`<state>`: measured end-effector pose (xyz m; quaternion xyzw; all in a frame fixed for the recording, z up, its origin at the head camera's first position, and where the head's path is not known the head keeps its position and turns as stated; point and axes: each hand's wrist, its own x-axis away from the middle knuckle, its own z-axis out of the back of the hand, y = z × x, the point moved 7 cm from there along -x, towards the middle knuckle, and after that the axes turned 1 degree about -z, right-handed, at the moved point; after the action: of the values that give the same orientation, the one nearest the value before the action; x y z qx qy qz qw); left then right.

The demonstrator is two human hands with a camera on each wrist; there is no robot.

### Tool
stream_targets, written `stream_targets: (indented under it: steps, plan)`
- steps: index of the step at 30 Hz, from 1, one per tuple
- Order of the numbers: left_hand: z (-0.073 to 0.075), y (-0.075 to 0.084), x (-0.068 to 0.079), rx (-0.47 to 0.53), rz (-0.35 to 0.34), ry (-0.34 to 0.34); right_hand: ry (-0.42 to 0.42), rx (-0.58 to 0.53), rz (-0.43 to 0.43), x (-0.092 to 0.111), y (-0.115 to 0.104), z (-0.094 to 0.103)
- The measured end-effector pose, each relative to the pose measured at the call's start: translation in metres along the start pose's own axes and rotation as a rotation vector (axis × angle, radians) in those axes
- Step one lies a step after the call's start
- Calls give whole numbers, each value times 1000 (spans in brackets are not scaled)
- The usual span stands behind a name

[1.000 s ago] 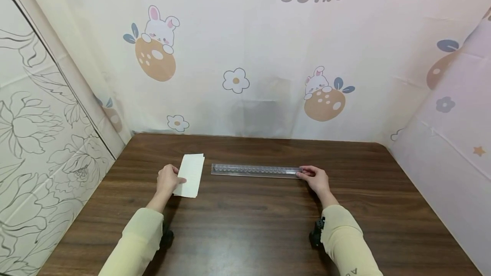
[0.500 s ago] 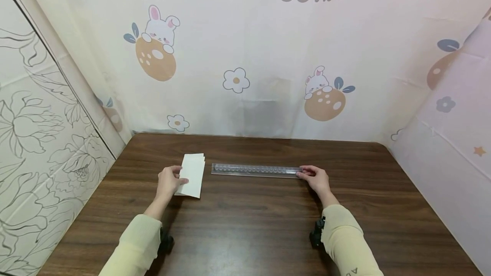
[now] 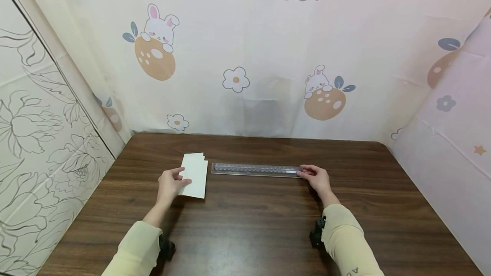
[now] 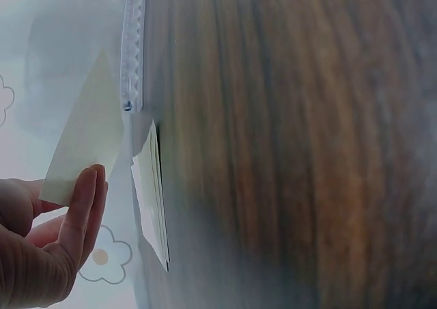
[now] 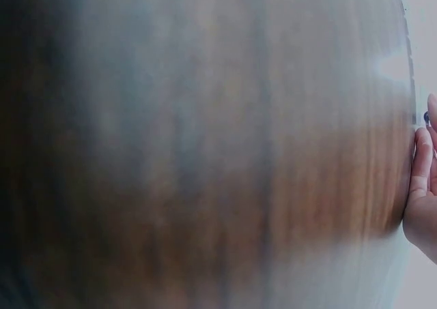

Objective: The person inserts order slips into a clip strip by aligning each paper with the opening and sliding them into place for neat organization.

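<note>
In the head view my left hand (image 3: 168, 185) pinches a pale cream paper slip (image 3: 197, 182) between thumb and fingers. The left wrist view shows this slip raised on a slant above the table, apart from a small stack of similar slips (image 4: 149, 203) lying below it. To the right of the stack lies a long clear plastic strip (image 3: 253, 170) with a ridged band along it. My right hand (image 3: 319, 181) grips the strip's right end, thumb on the near side. Only part of the right hand (image 5: 422, 193) shows at the right wrist view's edge.
Everything lies on a dark wood-grain table (image 3: 245, 220). Behind its far edge hangs a pale curtain (image 3: 268, 46) printed with rabbits, fruit and flowers. A floral panel (image 3: 42, 139) stands at the left, and pale fabric (image 3: 452, 161) at the right.
My left hand has slid the top slip rightward off the stack's alignment and lifted it, baring more of the stack's upper edge. The right hand and plastic strip stay in place.
</note>
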<state>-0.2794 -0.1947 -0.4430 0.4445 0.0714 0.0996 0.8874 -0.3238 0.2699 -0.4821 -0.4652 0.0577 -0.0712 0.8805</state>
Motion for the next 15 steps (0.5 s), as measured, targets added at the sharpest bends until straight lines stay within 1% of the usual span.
stream_targets:
  steps: [7, 15]
  plan:
    - [-4, 1, 7, 35, 12, -13, 3, -35, -19, 0, 2, 0]
    - [-6, 1, 15, 68, 21, -29, 24, -51, -8, 2, -2, 1]
